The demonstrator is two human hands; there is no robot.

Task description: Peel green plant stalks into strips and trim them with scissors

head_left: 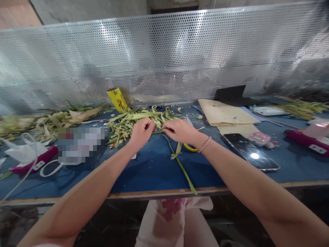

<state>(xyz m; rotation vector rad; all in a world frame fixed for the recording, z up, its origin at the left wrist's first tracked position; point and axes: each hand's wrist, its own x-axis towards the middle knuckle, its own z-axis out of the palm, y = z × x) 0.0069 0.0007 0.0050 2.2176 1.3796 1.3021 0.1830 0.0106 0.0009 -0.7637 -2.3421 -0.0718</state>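
Note:
Both hands meet over the middle of the blue table (151,171), a small gap between them. My left hand (142,132) has its fingers curled and pinched on a thin green stem (158,132). Facing it, my right hand (181,130) pinches the other end of this piece. Just behind the hands lies a heap of green plant scraps (119,132). A long green stalk (182,166) runs from below my right hand to the table's front edge. Yellow-handled scissors (190,148) lie partly hidden under my right wrist.
A yellow tube (118,99) leans behind the heap. At right are brown paper (228,113), a phone (249,151), a pink case (259,138) and a purple power strip (305,141). More plant material (61,120) and another power strip (38,161) lie left. A perforated metal screen (164,51) stands behind.

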